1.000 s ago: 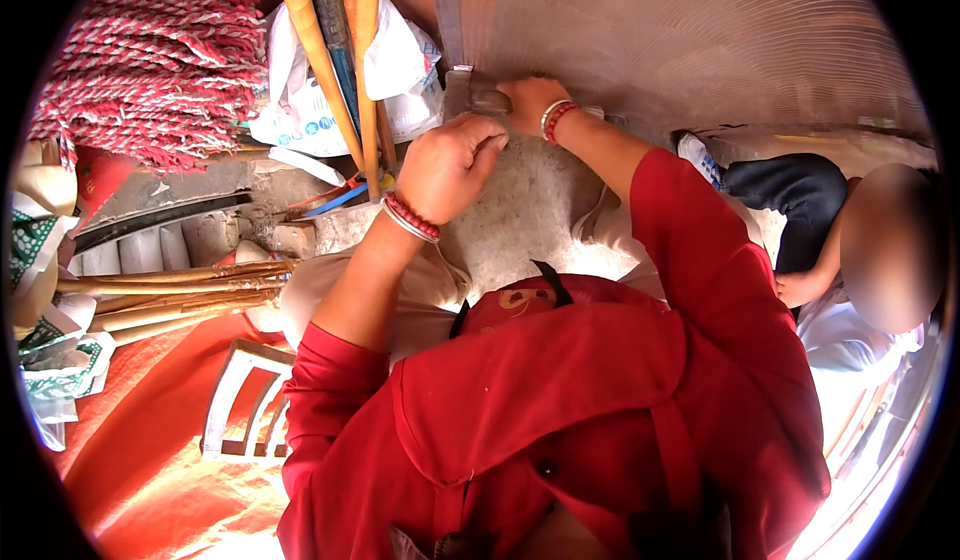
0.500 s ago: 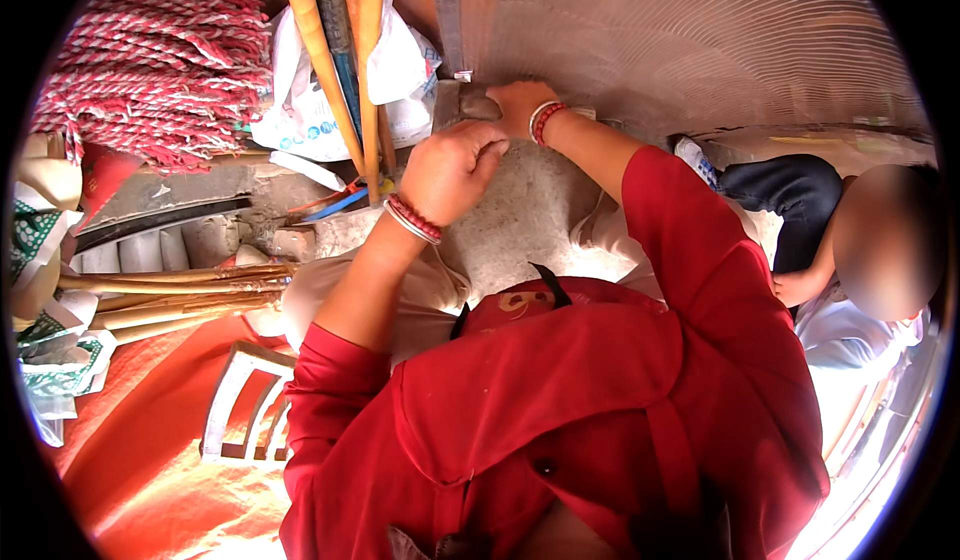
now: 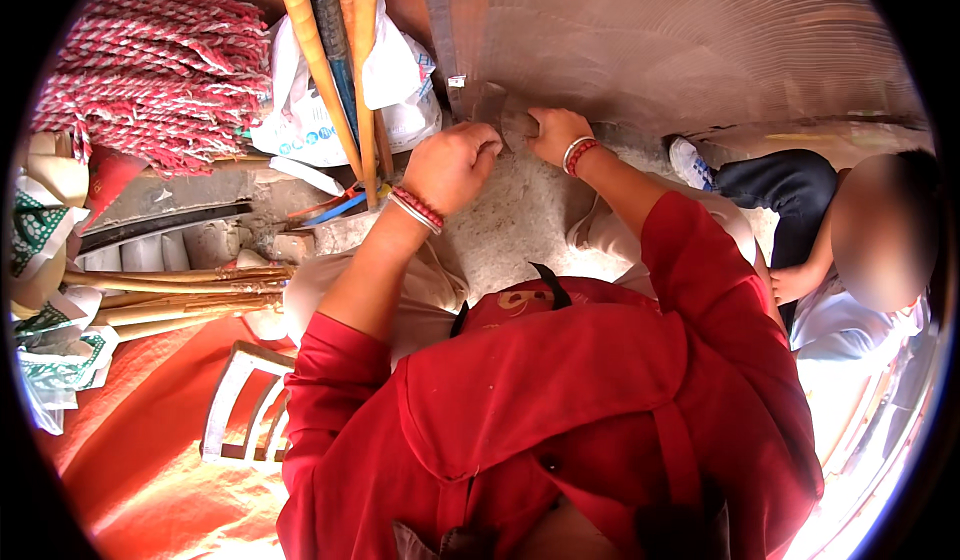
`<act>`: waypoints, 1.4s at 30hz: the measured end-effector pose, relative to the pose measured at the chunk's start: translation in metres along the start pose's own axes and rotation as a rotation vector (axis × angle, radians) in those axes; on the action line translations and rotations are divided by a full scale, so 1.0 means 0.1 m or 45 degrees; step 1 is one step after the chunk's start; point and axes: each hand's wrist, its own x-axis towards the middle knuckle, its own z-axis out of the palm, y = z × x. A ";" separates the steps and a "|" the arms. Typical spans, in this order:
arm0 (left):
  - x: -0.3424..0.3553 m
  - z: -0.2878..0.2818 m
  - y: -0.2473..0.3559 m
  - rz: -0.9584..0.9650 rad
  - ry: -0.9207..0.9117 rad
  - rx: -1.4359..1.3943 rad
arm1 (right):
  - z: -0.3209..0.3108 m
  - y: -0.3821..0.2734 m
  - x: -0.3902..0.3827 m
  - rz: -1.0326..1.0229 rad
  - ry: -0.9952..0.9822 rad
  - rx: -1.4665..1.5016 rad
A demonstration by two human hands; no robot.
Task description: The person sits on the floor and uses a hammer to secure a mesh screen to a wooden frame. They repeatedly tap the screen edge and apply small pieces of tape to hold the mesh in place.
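Though farther right than before, right hand (image 3: 562, 138) half-curled at a grey block (image 3: 518, 124), left hand (image 3: 452, 166) fist-like, both holds unclear.

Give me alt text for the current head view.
A person in red has a curled left hand and a right hand close together, the right at a blurred brownish object; what the left holds is hidden. Upper left, red-and-white cords lie beside a white bag and wooden poles; another person is at right.
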 end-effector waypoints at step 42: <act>-0.13 0.17 0.00 0.116 -0.378 0.124 | 0.64 -0.14 -0.20 -0.103 -0.444 -0.173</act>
